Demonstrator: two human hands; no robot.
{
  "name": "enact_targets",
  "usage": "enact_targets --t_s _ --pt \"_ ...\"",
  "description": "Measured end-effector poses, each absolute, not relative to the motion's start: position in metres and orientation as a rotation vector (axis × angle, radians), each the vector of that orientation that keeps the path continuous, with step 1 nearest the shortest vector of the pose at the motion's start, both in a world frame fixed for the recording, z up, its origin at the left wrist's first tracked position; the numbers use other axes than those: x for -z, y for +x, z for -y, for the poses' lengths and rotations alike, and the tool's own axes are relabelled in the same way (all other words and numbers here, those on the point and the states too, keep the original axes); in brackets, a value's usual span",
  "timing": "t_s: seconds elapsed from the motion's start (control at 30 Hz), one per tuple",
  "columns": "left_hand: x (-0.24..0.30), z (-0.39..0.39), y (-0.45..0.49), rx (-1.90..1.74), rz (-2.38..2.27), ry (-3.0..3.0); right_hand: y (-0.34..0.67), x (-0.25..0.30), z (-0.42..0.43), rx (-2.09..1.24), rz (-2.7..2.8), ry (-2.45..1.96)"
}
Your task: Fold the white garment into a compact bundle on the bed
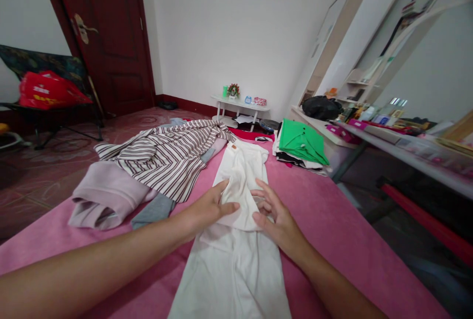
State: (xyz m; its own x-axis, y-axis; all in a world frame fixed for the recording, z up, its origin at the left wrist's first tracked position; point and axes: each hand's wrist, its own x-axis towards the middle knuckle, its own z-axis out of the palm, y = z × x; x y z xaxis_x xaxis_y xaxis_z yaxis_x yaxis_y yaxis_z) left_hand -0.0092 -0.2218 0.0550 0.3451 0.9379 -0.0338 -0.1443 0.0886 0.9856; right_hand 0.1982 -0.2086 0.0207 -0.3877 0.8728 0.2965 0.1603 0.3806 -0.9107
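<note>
A white garment lies stretched out lengthways on the pink bed cover in front of me, its far part folded over. My left hand pinches a fold of the white cloth between thumb and fingers. My right hand rests on the same fold from the right, its fingers bent and spread against the cloth.
A striped shirt, a lilac garment and a grey piece lie heaped at the left. A folded stack topped with green sits at the far right corner. A cluttered desk runs along the right; a small white table stands by the wall.
</note>
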Motion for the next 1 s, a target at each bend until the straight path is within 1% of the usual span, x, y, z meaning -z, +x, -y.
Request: enact_targets --t_s 0.13,0.23,0.33,0.43,0.5,0.6,0.7,0.8,0.87,1.0 --pt "-0.056 0.226 -0.014 -0.994 -0.939 1.380 0.193 -0.046 0.213 -0.946 1.852 -0.913" --pt "-0.046 0.246 -0.028 -0.895 -0.895 1.375 0.203 -0.057 0.237 -0.882 1.905 -0.934" --pt "-0.034 0.276 -0.049 -0.803 -0.946 1.442 0.220 -0.054 0.267 -0.843 2.077 -0.982" --pt "-0.029 0.294 -0.071 -0.741 -1.026 1.690 0.239 -0.043 0.285 -0.763 2.302 -0.956" --pt "-0.028 0.293 -0.085 -0.717 -1.066 1.943 0.250 -0.036 0.287 -0.627 2.391 -0.971" --pt "-0.030 0.276 -0.100 -0.683 -1.095 2.366 0.261 -0.028 0.274 -0.293 2.407 -1.040" --pt "-0.032 0.253 -0.103 -0.671 -1.061 2.597 0.262 -0.023 0.252 -0.059 2.485 -1.014" --pt "-0.035 0.231 -0.096 -0.657 -0.886 2.756 0.254 -0.020 0.232 -0.004 2.607 -0.882" --pt "-0.037 0.220 -0.089 -0.576 -0.737 2.852 0.246 -0.019 0.222 0.002 2.674 -0.769" --pt "-0.044 0.210 -0.078 -0.420 -0.510 2.862 0.234 -0.018 0.215 -0.128 2.711 -0.667"
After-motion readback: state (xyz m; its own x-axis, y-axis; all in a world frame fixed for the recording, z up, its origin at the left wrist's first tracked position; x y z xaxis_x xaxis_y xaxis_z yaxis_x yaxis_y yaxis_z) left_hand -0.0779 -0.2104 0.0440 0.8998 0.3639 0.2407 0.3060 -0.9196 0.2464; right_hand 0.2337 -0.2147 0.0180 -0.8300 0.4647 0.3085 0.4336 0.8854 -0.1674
